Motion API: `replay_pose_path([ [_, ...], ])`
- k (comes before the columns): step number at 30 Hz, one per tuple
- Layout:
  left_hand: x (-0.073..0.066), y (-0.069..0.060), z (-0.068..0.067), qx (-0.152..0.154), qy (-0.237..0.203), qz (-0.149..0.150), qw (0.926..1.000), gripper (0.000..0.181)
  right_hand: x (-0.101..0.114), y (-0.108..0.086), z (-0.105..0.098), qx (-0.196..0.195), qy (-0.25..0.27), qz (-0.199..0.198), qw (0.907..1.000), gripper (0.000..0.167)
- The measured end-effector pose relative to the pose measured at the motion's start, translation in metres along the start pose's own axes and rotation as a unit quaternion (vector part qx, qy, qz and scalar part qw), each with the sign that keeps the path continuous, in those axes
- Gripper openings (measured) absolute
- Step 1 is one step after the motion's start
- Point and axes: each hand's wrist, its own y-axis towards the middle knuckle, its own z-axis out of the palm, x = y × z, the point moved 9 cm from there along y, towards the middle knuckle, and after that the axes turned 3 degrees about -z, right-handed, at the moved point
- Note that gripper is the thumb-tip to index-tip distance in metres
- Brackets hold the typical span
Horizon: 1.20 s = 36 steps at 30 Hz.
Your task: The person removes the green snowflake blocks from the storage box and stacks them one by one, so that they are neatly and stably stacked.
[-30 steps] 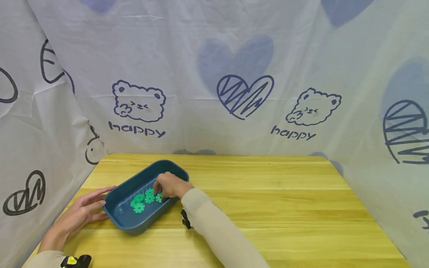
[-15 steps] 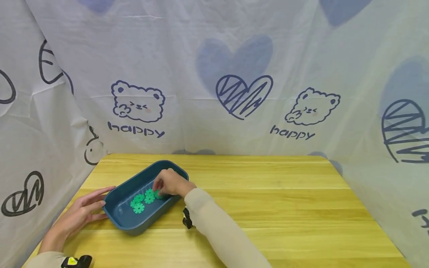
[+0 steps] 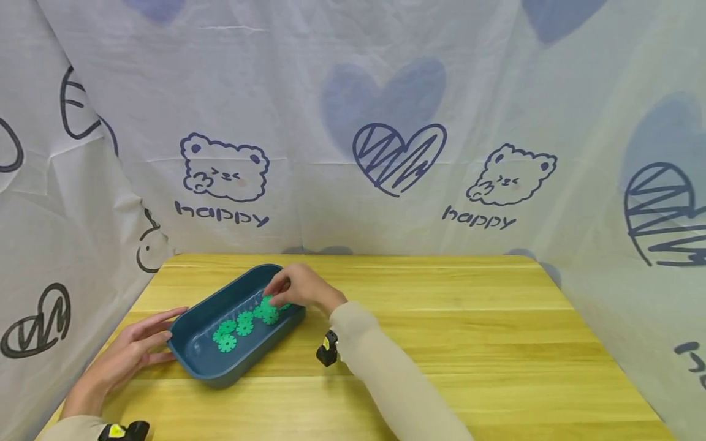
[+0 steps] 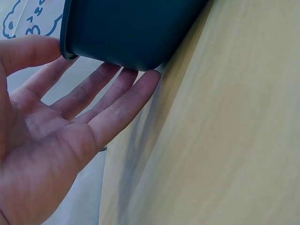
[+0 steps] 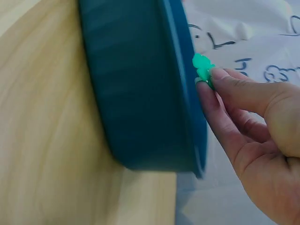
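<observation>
A deep blue rectangular bin stands slantwise on the table's left half, with several green notched plastic discs on its floor. My left hand is at the bin's near-left end. In the left wrist view, the thumb touches the rim and the extended fingers rest against the outer wall. Over the bin's far right end, my right hand pinches a green notched disc between thumb and fingertips, just above the rim. In the head view this disc overlaps other discs below, so its outline is partly unclear.
The wooden table stretches to the right of the bin. A pale cloth printed with hearts and bears hangs behind it and at both sides. Small black devices are strapped to the wrists.
My right hand has risen from inside the bin and shifted right, lifting a green disc. More discs show where it was. My left hand stays at the bin's end.
</observation>
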Motion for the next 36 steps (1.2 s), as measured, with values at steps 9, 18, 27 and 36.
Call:
replay_pose_path([
  [9,0.002,-0.001,-0.003,-0.006,0.009,-0.005,0.9999,0.051,-0.011,-0.031,-0.043,-0.021,0.008,0.002,0.9997,0.015],
  [18,0.0,-0.002,0.0,-0.004,0.013,0.007,0.9999,0.051,-0.044,-0.069,-0.07,-0.024,0.0,0.019,0.9995,0.015],
  [27,0.0,-0.002,-0.001,-0.008,0.009,0.004,0.9999,0.051,-0.076,-0.098,-0.08,-0.022,-0.024,0.035,0.9988,0.014],
  [36,0.001,-0.001,0.0,-0.005,0.007,0.001,1.0,0.051,-0.1,-0.119,-0.078,0.0,-0.063,0.038,0.9973,0.011],
])
